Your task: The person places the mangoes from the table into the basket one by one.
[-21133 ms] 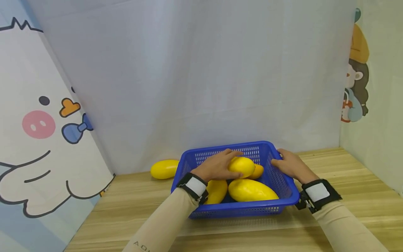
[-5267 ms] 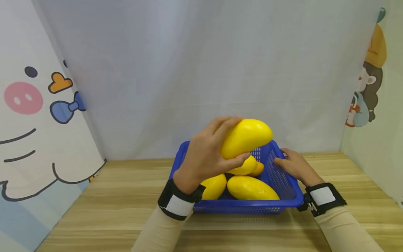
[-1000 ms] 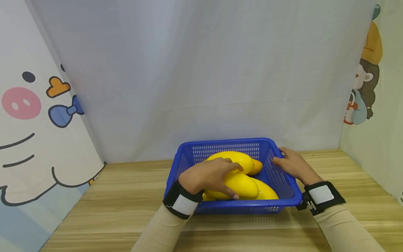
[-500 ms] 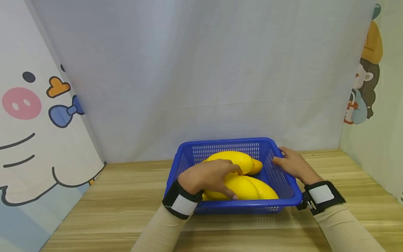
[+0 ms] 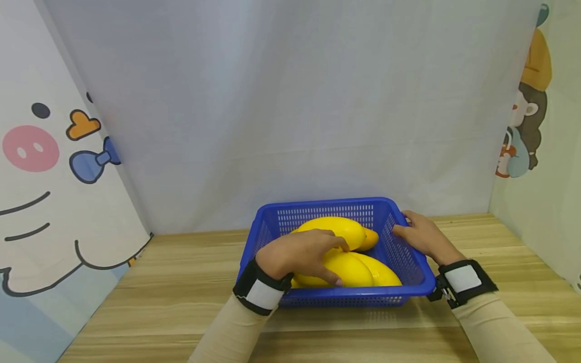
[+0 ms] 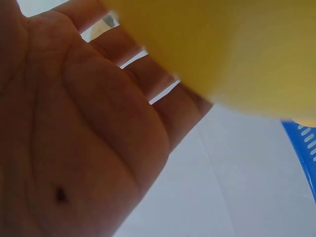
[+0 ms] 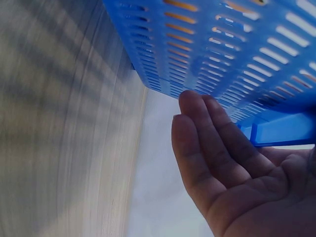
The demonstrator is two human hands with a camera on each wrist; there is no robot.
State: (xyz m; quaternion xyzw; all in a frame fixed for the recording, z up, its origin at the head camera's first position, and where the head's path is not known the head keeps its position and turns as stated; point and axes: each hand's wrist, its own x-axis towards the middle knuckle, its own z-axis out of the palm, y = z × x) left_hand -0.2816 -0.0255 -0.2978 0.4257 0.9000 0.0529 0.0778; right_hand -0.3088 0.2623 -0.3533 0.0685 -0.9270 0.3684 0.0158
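Observation:
In the head view a blue plastic basket (image 5: 336, 291) with slotted walls holds several yellow mangoes. My left hand (image 5: 299, 252) reaches over its left side and grips one mango (image 5: 347, 269) near the front wall. Close up in the left wrist view, that mango (image 6: 237, 49) is a blurred yellow curve against the fingers (image 6: 148, 76). Behind it lies another mango (image 5: 340, 228), with a smaller orange-yellow fruit (image 5: 370, 240) at its right end; a third mango (image 5: 383, 275) is partly covered at front right. My right hand (image 5: 424, 236) holds the basket's right rim, thumb inside, fingers (image 7: 207, 133) along the outer wall.
The basket stands on a wood-grain table (image 5: 181, 282), close to a pale grey cloth (image 5: 290, 111) hung at the back. Side panels with cartoon figures, a white duck (image 5: 59, 201) and a child (image 5: 522, 126), flank it.
The mango left of the basket is gone from the table. A mango my left hand held up 5.3 seconds ago is now down in the basket. My right hand stays on the rim.

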